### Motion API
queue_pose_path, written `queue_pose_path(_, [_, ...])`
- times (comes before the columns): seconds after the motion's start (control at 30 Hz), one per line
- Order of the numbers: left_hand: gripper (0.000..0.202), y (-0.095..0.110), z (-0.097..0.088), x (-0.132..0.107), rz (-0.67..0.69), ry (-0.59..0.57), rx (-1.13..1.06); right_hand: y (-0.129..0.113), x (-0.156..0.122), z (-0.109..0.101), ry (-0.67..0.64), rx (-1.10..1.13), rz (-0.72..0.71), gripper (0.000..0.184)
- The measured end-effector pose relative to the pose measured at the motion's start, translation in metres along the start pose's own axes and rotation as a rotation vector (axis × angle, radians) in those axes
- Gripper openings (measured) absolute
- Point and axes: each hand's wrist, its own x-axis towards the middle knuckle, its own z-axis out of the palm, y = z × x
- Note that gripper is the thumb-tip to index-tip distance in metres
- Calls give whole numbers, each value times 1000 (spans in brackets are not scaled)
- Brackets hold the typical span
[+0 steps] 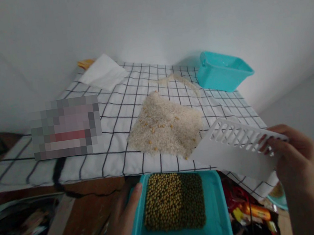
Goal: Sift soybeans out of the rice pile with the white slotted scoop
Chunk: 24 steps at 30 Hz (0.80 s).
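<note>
My right hand (297, 150) is closed on a flat white plastic plate with a row of slots (232, 153). The plate's far corner reaches the right front edge of a spread heap of rice (165, 122), which has several yellow beans scattered through it. Below the table's front edge is a turquoise container (222, 197). It holds yellow soybeans (163, 202) on the left and dark green beans (194, 201) on the right. My left hand (123, 219) grips its left side, thumb along the rim and the other fingers mostly hidden.
A checkered cloth (113, 139) covers the table. At the back right stands a second turquoise container (218, 74); a white sheet (105, 72) lies back left. A thin trail of rice (177, 77) runs behind the heap. A pixelated patch (67, 126) hides something at left.
</note>
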Motion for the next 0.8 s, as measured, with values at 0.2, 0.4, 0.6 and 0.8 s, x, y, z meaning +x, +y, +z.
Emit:
queue_pose_path(0.2, [48,17,-3,-2,-70,-72,-78,-1,0,2,14,-13,-2,6])
queue_pose_path(0.4, [55,9,-4,3,-94,-117,-27,-3,2,4,11,0,-2,6])
queue_pose_path(0.6, [65,7,-5,2,-113,-163,-32,-1,3,10,8,-9,14,8])
queue_pose_path(0.8, [52,12,1,0,-87,-90,-80,-1,5,14,-10,5,3,7])
